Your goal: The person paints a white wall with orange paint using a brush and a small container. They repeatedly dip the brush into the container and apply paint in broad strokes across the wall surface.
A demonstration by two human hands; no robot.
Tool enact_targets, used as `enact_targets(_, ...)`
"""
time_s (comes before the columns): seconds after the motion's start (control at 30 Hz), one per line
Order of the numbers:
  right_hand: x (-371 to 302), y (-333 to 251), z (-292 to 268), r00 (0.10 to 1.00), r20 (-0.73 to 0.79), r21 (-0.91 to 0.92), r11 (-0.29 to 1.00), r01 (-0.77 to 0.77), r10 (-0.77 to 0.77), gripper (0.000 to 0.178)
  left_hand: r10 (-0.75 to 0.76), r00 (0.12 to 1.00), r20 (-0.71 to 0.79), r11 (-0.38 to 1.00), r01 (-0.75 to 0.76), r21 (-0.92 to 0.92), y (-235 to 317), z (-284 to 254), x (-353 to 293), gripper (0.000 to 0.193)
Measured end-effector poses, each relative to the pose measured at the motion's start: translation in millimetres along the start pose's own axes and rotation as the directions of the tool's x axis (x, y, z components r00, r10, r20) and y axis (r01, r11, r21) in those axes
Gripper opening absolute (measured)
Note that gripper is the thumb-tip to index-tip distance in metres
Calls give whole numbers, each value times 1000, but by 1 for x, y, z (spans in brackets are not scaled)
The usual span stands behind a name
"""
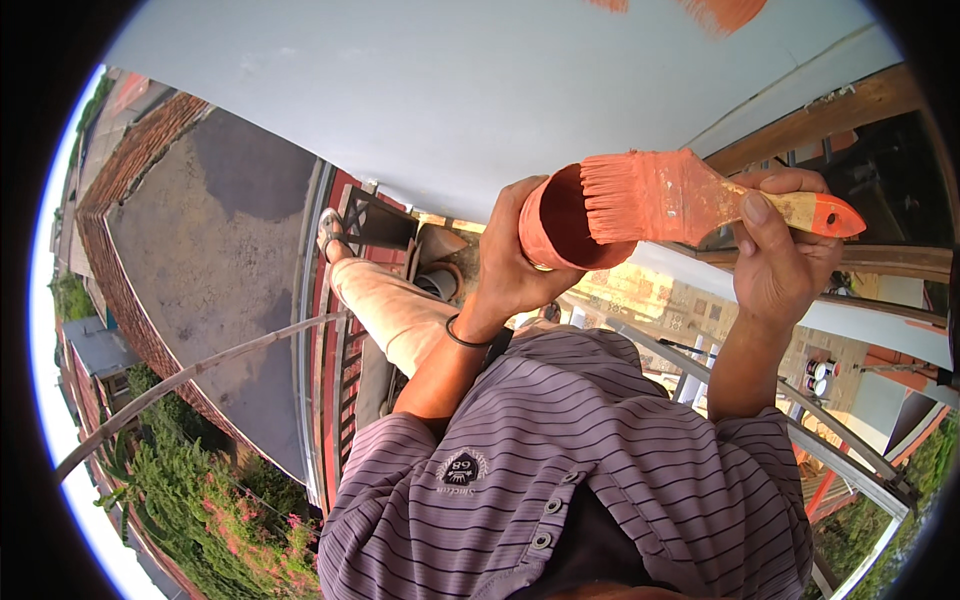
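Note:
My left hand (508,255) is wrapped round a small paint pot (592,260), orange-red inside and along its rim, tilted so its mouth shows. In my right hand (785,250) is a wide paintbrush (665,195), gripped by its wooden handle with a red-orange end. Its bristles and ferrule are coated in orange-red paint. The bristle tips point left and lie over the mouth of the pot; whether they touch the rim I cannot tell. How much paint the pot holds is hidden in shadow.
A pale wall (420,100) rises ahead, with orange-red strokes (725,12) at its top. Wooden window frames (850,115) stand at right. Metal bars (850,455) cross at lower right, high above a tiled floor (690,305). My foot (333,232) rests near a red railing (345,360).

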State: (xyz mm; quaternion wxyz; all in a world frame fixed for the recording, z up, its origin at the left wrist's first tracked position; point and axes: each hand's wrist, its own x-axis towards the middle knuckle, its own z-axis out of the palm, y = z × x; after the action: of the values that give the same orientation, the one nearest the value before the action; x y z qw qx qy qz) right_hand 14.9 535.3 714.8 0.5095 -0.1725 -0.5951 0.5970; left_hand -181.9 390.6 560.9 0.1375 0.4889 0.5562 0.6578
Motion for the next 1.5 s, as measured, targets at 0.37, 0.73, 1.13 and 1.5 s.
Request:
enact_targets(0.37, -14, 26, -6, 964, -191, 34, 983, -180, 184, 21, -58, 998, 41, 995, 61, -77, 6, 1, 6, 87)
enact_targets(0.73, -40, 55, -15, 798, -299, 425, 822, -379, 523, 31, -138, 981, 133, 989, 143, -27, 8, 3, 8, 98)
enact_targets(1.13, -47, 50, -11, 818, -241, 461, 803, -377, 522, 54, -193, 964, 183, 975, 210, -76, 8, 7, 6, 98)
enact_targets(1.5, -55, 64, -14, 806, -288, 435, 820, -372, 518, 56, -160, 967, 196, 973, 189, -136, 4, 7, 1, 98)
